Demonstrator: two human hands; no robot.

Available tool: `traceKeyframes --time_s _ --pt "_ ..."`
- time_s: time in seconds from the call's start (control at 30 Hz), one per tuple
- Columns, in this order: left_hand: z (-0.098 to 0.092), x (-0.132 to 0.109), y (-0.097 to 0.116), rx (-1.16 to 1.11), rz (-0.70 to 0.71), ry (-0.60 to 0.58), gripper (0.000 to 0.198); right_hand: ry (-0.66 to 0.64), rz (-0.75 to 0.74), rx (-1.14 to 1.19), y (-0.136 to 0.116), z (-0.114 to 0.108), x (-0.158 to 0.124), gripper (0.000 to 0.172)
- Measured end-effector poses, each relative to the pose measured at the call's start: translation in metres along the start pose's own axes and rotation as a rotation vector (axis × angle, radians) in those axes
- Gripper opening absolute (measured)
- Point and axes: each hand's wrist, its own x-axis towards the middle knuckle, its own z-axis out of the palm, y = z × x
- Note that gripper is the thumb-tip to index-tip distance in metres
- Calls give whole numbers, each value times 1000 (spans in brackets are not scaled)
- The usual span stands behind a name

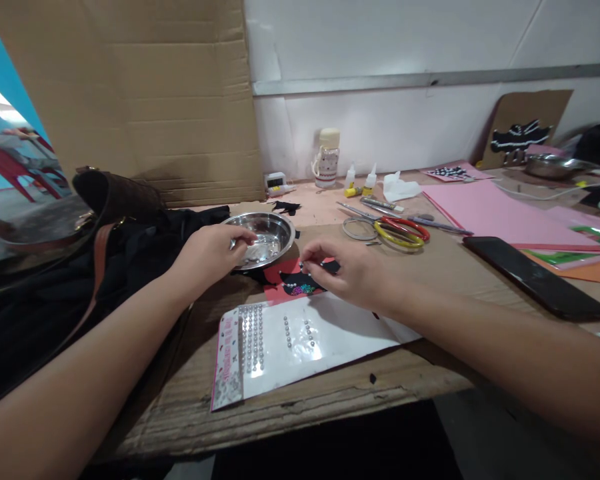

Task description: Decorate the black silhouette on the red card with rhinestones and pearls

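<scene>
My left hand (213,257) reaches over the near-left rim of a shiny metal bowl (286,250), its fingers curled and the thumb close to the index finger. Small pale pieces lie in the bowl; whether the fingertips hold one is too small to tell. My right hand (353,273) is closed in a pinch above a black cut-out (293,283) on red backing, and what it pinches cannot be made out. White beads and a pink and green glittery patch decorate the cut-out. In front lies a clear-fronted sheet of stick-on pearls (275,363), with several rows on its left.
Scissors with red and yellow handles (403,233), small glue bottles (370,180) and a flask (327,160) stand or lie behind. A phone (535,277) and pink sheets (500,207) are at right. A bag (115,200) and black cloth flank my left arm.
</scene>
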Motion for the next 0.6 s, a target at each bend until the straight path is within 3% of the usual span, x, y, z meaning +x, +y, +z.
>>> traceKeyframes --time_s 0.23,0.33,0.43,0.6 --pt "2 0 -2 -42 76 21 26 3 -27 -4 1 0 0 11" --pt "1 -2 2 -78 56 93 26 8 -18 -5 0 1 0 12" --pt "-3 -9 19 -222 86 152 28 31 3 -1 0 0 0 12" --pt "-5 -24 55 -472 262 18 20 49 -3 23 2 3 -1 11"
